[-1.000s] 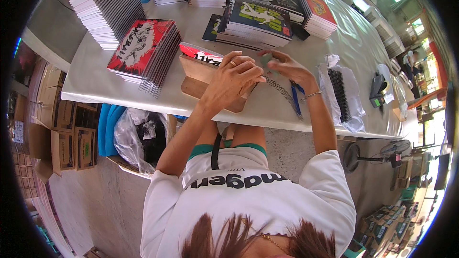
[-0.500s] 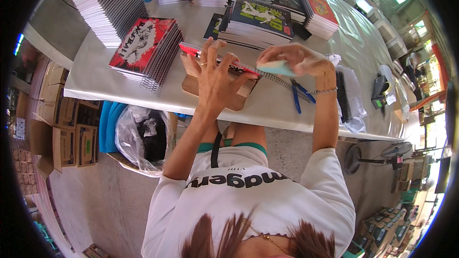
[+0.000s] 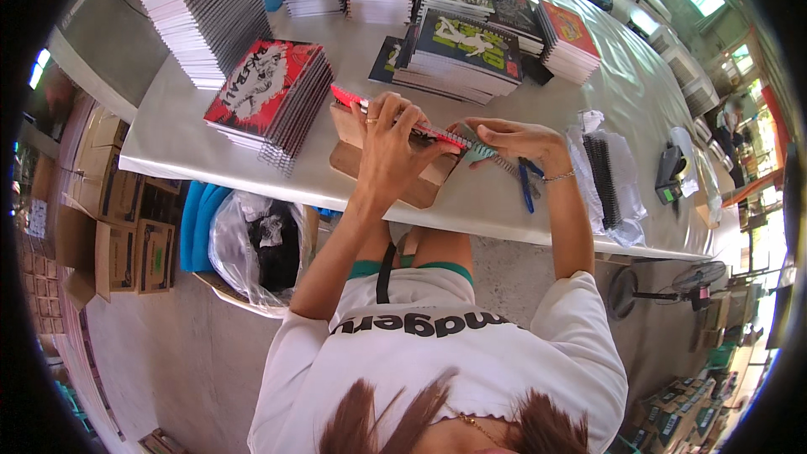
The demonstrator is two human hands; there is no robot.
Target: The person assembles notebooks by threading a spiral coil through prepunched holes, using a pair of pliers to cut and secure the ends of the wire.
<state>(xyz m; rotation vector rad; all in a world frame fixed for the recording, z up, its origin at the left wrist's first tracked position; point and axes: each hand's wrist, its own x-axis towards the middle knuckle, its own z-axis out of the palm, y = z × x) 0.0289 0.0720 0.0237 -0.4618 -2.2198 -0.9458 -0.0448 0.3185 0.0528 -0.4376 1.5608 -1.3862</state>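
Observation:
My left hand (image 3: 392,145) grips a red-covered notebook (image 3: 349,98), which stands on its edge against a wooden stand (image 3: 418,192). A wire spiral (image 3: 507,166) runs along the notebook's upper edge and sticks out past its right end. There my right hand (image 3: 523,141) presses a flat light-teal piece (image 3: 481,151) against the spiral, its fingers bent around it. What the teal piece is made of cannot be told. Blue-handled pliers (image 3: 528,189) lie on the table beside the loose end of the spiral, just below my right wrist.
Red spiral notebooks (image 3: 267,88) are stacked at left, before a tall notebook pile (image 3: 202,17). Dark-covered notebooks (image 3: 461,46) stand behind my hands. Black spirals (image 3: 600,176) lie in plastic at right. A bag-lined box (image 3: 261,244) sits below the table's front edge.
My right hand has lowered the teal piece onto the spiral beside the notebook's right end. My left hand keeps its hold on the notebook. The whole view has shifted slightly.

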